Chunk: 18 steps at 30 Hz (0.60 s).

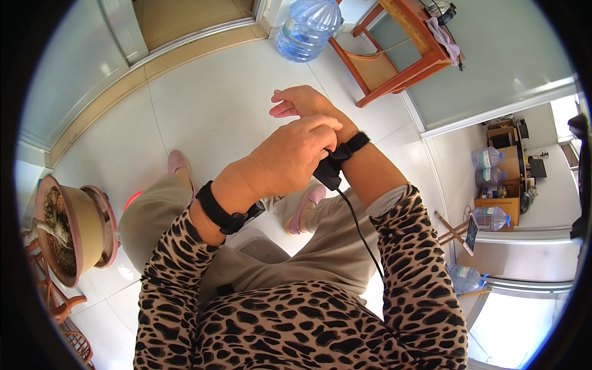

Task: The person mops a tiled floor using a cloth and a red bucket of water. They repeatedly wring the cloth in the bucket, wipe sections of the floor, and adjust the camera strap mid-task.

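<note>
My left hand (286, 155) is bent over my right wrist, its fingertips gripping the edge of a black wrist device (327, 172). That device sits on a black strap (355, 146) around the right forearm, and a thin black cable (358, 226) runs from it down along the sleeve. Beyond it, my right hand (303, 101) is held in the air with nothing in it, its fingers loosely bent and partly apart. Another black strap (216, 209) with a small black device (252, 215) circles my left wrist. Part of the right hand is hidden behind the left.
Left of my legs stands a potted plant (88, 231) beside a wooden piece of furniture (64, 305). Ahead are a large water bottle (303, 34) and a wooden chair (397, 78) with a cloth (443, 39). Several more bottles stand right, near a folding stool (458, 231).
</note>
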{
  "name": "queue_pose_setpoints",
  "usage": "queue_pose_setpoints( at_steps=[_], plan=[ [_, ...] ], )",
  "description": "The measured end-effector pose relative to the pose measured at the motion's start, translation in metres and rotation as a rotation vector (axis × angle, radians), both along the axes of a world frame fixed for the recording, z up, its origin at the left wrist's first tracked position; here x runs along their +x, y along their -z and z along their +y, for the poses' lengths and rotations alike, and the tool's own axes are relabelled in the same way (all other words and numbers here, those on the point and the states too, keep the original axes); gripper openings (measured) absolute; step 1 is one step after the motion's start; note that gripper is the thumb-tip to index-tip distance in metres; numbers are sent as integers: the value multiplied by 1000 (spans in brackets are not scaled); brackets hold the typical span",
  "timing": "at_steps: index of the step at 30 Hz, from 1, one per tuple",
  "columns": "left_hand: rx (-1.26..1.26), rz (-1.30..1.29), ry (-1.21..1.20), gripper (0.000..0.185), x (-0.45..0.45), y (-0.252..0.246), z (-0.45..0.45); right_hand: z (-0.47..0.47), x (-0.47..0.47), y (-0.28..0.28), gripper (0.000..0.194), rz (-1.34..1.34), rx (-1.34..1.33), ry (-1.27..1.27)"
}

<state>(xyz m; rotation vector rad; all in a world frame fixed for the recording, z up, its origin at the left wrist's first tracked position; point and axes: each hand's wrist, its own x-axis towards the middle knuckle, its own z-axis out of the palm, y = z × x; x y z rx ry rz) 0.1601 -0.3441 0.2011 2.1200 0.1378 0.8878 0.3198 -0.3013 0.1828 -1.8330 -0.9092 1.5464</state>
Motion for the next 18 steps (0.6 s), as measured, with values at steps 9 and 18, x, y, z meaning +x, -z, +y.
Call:
queue_pose_setpoints(
  at_steps=[9,18],
  plan=[
    [-166,3,-21,10,0,-7,-1,-5,-26,29,27,-693,176,-289],
    [-71,-88,-101,9,8,3,1,-23,-40,51,16,-1257,559,-616]
  ],
)
